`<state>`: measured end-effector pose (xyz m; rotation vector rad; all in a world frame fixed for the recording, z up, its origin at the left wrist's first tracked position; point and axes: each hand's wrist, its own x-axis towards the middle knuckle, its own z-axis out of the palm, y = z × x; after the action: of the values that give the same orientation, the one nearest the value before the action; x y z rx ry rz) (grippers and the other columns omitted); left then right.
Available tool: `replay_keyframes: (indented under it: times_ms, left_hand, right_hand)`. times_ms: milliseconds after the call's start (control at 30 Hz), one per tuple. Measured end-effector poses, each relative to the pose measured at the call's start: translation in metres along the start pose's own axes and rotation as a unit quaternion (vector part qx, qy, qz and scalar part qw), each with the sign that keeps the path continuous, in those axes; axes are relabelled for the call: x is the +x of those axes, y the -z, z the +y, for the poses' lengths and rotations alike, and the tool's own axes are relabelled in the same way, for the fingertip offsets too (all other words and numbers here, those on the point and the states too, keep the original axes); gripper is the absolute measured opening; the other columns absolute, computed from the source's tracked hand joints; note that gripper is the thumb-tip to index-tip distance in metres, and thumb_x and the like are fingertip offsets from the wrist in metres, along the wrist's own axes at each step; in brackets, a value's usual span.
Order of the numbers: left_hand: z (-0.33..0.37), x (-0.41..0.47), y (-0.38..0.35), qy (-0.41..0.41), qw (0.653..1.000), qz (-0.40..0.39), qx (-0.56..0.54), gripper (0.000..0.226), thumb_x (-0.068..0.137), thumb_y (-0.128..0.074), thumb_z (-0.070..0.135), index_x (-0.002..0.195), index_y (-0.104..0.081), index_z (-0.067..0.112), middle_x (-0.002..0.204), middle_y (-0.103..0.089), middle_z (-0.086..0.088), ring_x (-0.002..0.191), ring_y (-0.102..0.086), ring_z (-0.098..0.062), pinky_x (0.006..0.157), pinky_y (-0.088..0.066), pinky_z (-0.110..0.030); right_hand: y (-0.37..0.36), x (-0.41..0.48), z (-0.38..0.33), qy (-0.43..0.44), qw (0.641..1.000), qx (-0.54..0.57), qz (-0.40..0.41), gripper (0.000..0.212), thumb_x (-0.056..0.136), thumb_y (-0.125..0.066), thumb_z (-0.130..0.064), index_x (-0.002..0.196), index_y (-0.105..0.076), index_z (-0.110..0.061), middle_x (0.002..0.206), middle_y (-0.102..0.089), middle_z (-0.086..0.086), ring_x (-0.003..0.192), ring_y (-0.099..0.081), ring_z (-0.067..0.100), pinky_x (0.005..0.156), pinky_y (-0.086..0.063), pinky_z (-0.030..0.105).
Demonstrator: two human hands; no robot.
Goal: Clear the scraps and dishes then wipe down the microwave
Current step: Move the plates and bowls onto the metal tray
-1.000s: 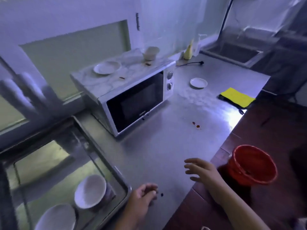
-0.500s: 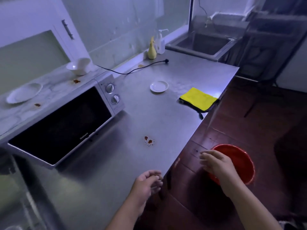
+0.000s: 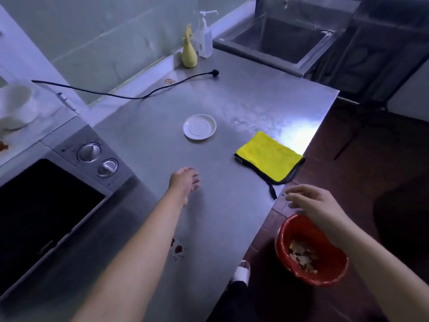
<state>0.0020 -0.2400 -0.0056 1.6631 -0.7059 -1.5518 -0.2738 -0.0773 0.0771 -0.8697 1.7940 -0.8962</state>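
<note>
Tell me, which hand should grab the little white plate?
Left. The left hand is stretched out over the counter, nearest the white plate; the right hand hangs off the counter's edge above the red bucket.

Left hand (image 3: 184, 182) hangs over the counter (image 3: 232, 105), right hand (image 3: 313, 203) above the red bucket (image 3: 325, 281).

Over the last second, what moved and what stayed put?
The left hand reached forward from the near edge of the steel counter toward the small white saucer, holding nothing. The right hand drifted from the counter edge to above the red plastic bucket, open. The view swung right. Saucer, folded yellow cloth and red stains stayed put.
</note>
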Motion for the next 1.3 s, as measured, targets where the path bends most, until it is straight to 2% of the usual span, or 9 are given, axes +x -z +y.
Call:
replay_keyframes:
  times_ms: [133,300,400,567,767,933,1033,1200,1300]
  left_hand:
    - [0.036,0.1,-0.034,0.014,0.994,0.099,-0.048,0.016,0.092,-0.054,0.002,0.104,-0.059,0.01,0.07,-0.054,-0.004,0.055,-0.051,-0.014,0.053,-0.047,-0.025]
    - [0.062,0.171,-0.059,0.026,0.985,0.164,-0.036,0.006,0.087,-0.066,0.009,0.086,-0.059,0.008,0.084,-0.061,-0.012,0.062,-0.058,-0.02,0.059,-0.054,-0.03]
    - [0.068,0.192,-0.067,0.033,0.982,0.185,-0.033,0.016,0.086,-0.065,0.001,0.102,-0.06,0.001,0.093,-0.063,-0.016,0.078,-0.064,-0.025,0.073,-0.058,-0.035]
    - [0.069,0.196,-0.067,0.061,0.974,0.194,-0.096,0.037,0.085,-0.056,-0.007,0.12,-0.064,0.003,0.111,-0.066,-0.018,0.096,-0.068,-0.031,0.064,-0.059,-0.035]
    - [0.051,0.096,-0.064,-0.026,0.96,0.251,-0.12,0.045,0.081,-0.051,-0.006,0.119,-0.069,0.011,0.111,-0.07,-0.009,0.092,-0.068,-0.026,0.07,-0.058,-0.032]
    - [0.0,-0.044,-0.053,-0.074,0.951,0.266,-0.142,0.043,0.087,-0.055,-0.008,0.126,-0.063,0.008,0.099,-0.068,0.001,0.089,-0.069,-0.021,0.071,-0.059,-0.025]
    - [-0.04,-0.124,-0.046,-0.068,0.944,0.27,-0.175,0.036,0.09,-0.059,-0.006,0.122,-0.067,0.009,0.105,-0.071,-0.007,0.091,-0.072,-0.024,0.076,-0.061,-0.034]
    - [-0.106,-0.246,-0.043,-0.034,0.939,0.273,-0.207,0.032,0.093,-0.06,-0.002,0.121,-0.068,0.01,0.109,-0.07,-0.013,0.102,-0.071,-0.025,0.078,-0.061,-0.038]
    - [-0.14,-0.291,-0.031,-0.018,0.931,0.289,-0.223,0.031,0.093,-0.061,0.001,0.12,-0.07,0.013,0.117,-0.065,-0.023,0.108,-0.068,-0.031,0.079,-0.06,-0.039]
  right_hand:
    - [-0.002,0.054,-0.016,-0.024,0.999,-0.021,0.009,0.011,0.092,-0.066,-0.009,0.095,-0.075,-0.015,0.09,-0.074,0.012,0.092,-0.07,0.031,0.082,-0.055,0.043]
    - [-0.008,0.099,-0.024,-0.05,0.999,-0.015,-0.002,0.012,0.092,-0.065,-0.008,0.096,-0.074,-0.014,0.091,-0.074,0.014,0.092,-0.069,0.031,0.087,-0.054,0.047]
    - [-0.003,0.11,-0.026,-0.054,0.998,-0.017,-0.019,0.013,0.092,-0.065,-0.01,0.096,-0.075,-0.017,0.088,-0.074,0.009,0.087,-0.07,0.023,0.085,-0.055,0.041]
    - [0.017,0.117,-0.023,-0.055,0.998,-0.005,-0.017,0.014,0.092,-0.066,-0.01,0.095,-0.075,-0.019,0.086,-0.074,0.004,0.082,-0.07,0.015,0.081,-0.055,0.034]
    - [0.034,0.108,-0.009,-0.071,0.996,0.036,-0.044,0.01,0.091,-0.067,-0.013,0.093,-0.076,-0.017,0.089,-0.075,0.012,0.085,-0.07,0.025,0.077,-0.055,0.041]
    - [0.017,0.088,0.013,-0.078,0.987,0.031,-0.139,0.012,0.089,-0.065,-0.004,0.089,-0.074,-0.011,0.086,-0.074,0.013,0.068,-0.066,0.011,0.062,-0.05,0.021]
    - [0.005,0.073,0.029,-0.091,0.972,0.048,-0.209,0.012,0.088,-0.064,0.003,0.087,-0.073,-0.005,0.076,-0.069,0.011,0.051,-0.06,0.003,0.046,-0.043,0.014]
    - [-0.014,0.035,0.051,-0.092,0.943,0.045,-0.317,0.01,0.088,-0.067,-0.003,0.087,-0.075,-0.009,0.083,-0.073,0.013,0.074,-0.068,0.019,0.056,-0.052,0.02]
    - [-0.026,-0.004,0.05,-0.067,0.924,0.048,-0.375,0.008,0.091,-0.066,-0.004,0.091,-0.074,-0.006,0.081,-0.075,0.011,0.072,-0.07,0.017,0.058,-0.054,0.019]
